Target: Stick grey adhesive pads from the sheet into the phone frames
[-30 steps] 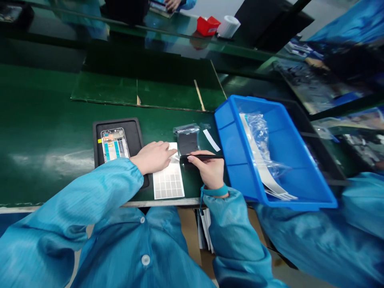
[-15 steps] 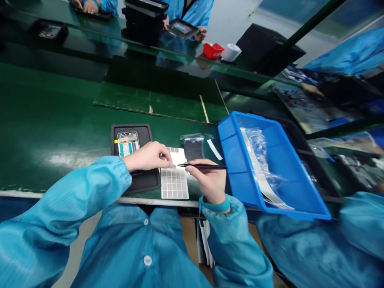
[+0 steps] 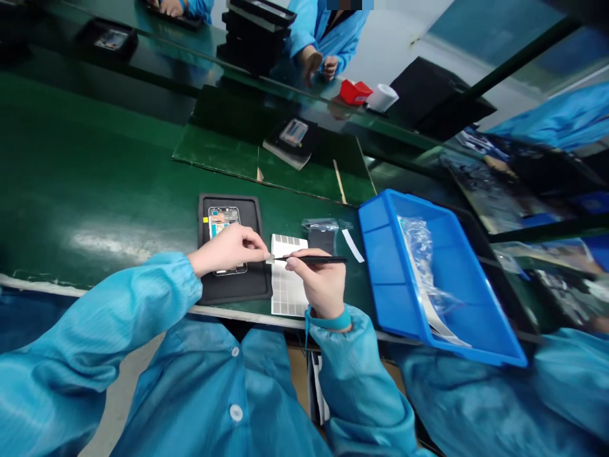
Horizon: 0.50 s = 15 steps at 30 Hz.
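Observation:
My left hand [image 3: 231,249] is closed in a pinch on a small pale sticker [image 3: 269,259]. My right hand [image 3: 326,282] grips black tweezers [image 3: 328,259], their tips pointing left at that sticker. Beneath both hands lies a white sheet of grey square stickers [image 3: 287,299], partly covered by my right hand. An opened phone [image 3: 223,217] with its inner parts exposed rests in a black tray [image 3: 213,293]; my left hand hangs over it and hides its middle.
To the right stands a blue bin [image 3: 387,273] holding clear plastic and white strips. A bag with dark pieces [image 3: 322,238] and a white strip [image 3: 353,245] lie beside the sheet. Another phone tray [image 3: 291,141] sits on the raised green board. Co-workers sit across the bench.
Both hands have shifted left relative to the sheet, bringing sticker and tweezers toward the tray's edge. Across the bench, a co-worker has let go of a phone tray, which now lies on the green board.

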{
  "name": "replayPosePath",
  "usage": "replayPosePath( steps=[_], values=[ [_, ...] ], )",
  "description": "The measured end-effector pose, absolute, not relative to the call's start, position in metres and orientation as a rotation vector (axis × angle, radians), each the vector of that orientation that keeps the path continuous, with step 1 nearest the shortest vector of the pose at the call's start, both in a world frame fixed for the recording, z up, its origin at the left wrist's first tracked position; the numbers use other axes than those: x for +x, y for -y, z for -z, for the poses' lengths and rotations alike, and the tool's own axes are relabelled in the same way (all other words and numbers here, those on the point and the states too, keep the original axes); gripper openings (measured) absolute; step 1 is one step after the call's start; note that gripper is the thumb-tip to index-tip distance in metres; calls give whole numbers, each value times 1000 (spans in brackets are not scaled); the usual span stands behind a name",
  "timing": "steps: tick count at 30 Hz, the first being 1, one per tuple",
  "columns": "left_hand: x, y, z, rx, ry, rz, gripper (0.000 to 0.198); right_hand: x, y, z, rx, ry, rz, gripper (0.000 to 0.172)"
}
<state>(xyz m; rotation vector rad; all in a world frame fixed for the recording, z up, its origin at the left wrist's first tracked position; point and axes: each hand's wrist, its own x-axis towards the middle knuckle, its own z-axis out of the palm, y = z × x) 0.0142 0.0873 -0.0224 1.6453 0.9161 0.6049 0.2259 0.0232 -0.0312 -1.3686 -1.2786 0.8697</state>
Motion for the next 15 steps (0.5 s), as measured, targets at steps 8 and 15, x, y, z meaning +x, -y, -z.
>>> replayPosePath(
  steps=[8,15],
  values=[
    [-49,-107,29,1953,-1362,-757,19,208,-40,39,-1380,1209,-864,20],
    [-69,-95,36,2243,-1345,-624,29,165,-85,39,-1407,1296,-1039,15]
  ],
)
